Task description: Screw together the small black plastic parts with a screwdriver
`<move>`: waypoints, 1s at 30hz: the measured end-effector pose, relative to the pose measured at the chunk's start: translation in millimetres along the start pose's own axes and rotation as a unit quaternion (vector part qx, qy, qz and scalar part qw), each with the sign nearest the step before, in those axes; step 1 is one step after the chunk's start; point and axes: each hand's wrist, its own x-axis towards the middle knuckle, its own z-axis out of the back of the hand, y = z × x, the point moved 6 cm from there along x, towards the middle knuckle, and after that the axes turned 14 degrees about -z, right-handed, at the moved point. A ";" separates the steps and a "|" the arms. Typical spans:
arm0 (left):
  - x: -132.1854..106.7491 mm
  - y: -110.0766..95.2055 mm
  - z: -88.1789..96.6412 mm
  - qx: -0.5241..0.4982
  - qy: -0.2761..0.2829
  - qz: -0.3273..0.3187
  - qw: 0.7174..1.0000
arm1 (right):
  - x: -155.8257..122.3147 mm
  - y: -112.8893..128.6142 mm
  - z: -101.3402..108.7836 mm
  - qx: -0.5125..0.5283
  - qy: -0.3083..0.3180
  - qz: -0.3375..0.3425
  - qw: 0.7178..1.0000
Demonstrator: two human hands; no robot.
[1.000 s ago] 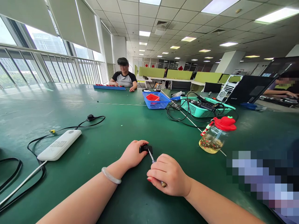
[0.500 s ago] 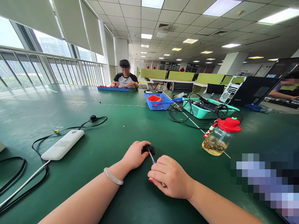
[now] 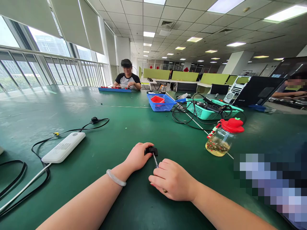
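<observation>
My left hand point(image 3: 138, 156) rests on the green table point(image 3: 120, 134) with its fingers closed around a small black part point(image 3: 151, 150), pinning it to the surface. My right hand point(image 3: 173, 179) is curled around a small screwdriver point(image 3: 155, 160). The thin metal shaft points up and away to the black part and its tip touches it. A pale bangle point(image 3: 116, 179) sits on my left wrist.
A white power bank point(image 3: 63, 147) with black and white cables lies to the left. A glass jar with a red lid point(image 3: 222, 136) stands to the right. Farther back are a blue basket point(image 3: 160, 102) and a teal basket point(image 3: 211, 110) with cables. People sit at the far end and the right.
Both hands stay on the black part and the screwdriver; my right hand has shifted slightly around the handle. The view has wobbled a little.
</observation>
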 end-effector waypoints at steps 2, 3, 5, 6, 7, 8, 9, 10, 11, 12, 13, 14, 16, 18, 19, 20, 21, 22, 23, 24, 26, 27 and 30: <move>0.1 -0.1 0.0 0.000 0.002 -0.003 1.000 | -0.6 -1.3 -3.7 -0.005 0.017 -0.003 1.000; 0.2 -0.1 0.0 0.001 0.002 -0.003 1.000 | -1.0 -2.1 -5.8 -0.008 0.028 -0.004 1.000; 0.3 -0.2 0.3 0.003 0.002 -0.004 1.000 | -1.9 -3.5 -9.3 -0.013 0.046 -0.004 0.999; 0.3 -0.1 0.5 0.004 0.002 -0.004 1.000 | -2.2 -4.1 -10.2 -0.013 0.048 -0.005 0.999; 0.4 0.0 0.7 0.005 0.003 -0.003 1.000 | -2.4 -4.7 -10.4 -0.012 0.046 -0.007 0.999; 0.5 0.0 0.9 0.006 0.003 -0.003 1.000 | -2.3 -5.4 -9.8 -0.009 0.040 -0.013 0.999; 0.6 0.1 1.0 0.006 0.004 -0.003 1.000 | -2.0 -6.1 -8.7 -0.004 0.030 -0.022 0.999; 0.7 0.4 0.9 0.005 0.005 -0.003 1.000 | -1.5 -6.9 -7.0 0.000 0.018 -0.034 0.999; 0.9 0.6 0.8 0.003 0.007 -0.004 1.000 | -0.8 -7.6 -4.9 0.003 0.003 -0.049 0.999; 1.0 0.8 0.6 0.001 0.008 -0.006 1.000 | -0.1 -8.3 -2.6 0.003 -0.013 -0.064 0.998; 1.1 1.2 0.2 -0.001 0.008 -0.008 1.000 | 0.6 -8.7 0.1 -0.002 -0.031 -0.080 0.996; 1.2 1.6 -0.1 -0.003 0.008 -0.009 1.000 | 1.3 -9.2 3.0 -0.010 -0.049 -0.097 0.994; 0.9 2.9 -0.8 -0.006 0.007 -0.008 1.000 | 2.5 -10.0 8.6 -0.032 -0.083 -0.128 0.988; 0.4 4.4 -1.5 -0.009 0.007 -0.004 1.000 | 3.3 -10.6 12.2 -0.047 -0.102 -0.151 0.982; 0.2 4.8 -1.9 -0.011 0.008 -0.003 1.000 | 3.6 -10.6 12.8 -0.051 -0.105 -0.155 0.981; 0.0 5.2 -2.3 -0.013 0.009 -0.002 1.000 | 3.9 -10.2 12.8 -0.054 -0.104 -0.154 0.981; -0.1 5.6 -2.5 -0.015 0.010 0.000 1.000 | 3.9 -9.6 12.2 -0.057 -0.101 -0.150 0.982; -0.1 5.8 -2.6 -0.016 0.011 0.001 1.000 | 3.9 -8.8 11.1 -0.058 -0.095 -0.143 0.983; 0.0 5.9 -2.5 -0.018 0.011 0.003 1.000 | 3.6 -8.1 9.8 -0.060 -0.090 -0.135 0.985; 0.2 5.8 -2.2 -0.018 0.011 0.003 1.000 | 3.3 -7.5 8.4 -0.061 -0.084 -0.129 0.986; 0.6 4.9 -1.1 -0.018 0.008 0.004 1.000 | 2.5 -6.9 5.7 -0.060 -0.072 -0.123 0.988; 0.8 4.2 -0.5 -0.018 0.007 0.003 1.000 | 2.2 -6.6 4.5 -0.059 -0.065 -0.121 0.989; 0.2 2.7 1.1 -0.019 0.003 0.006 1.000 | 2.3 -5.5 1.8 -0.055 -0.046 -0.118 0.990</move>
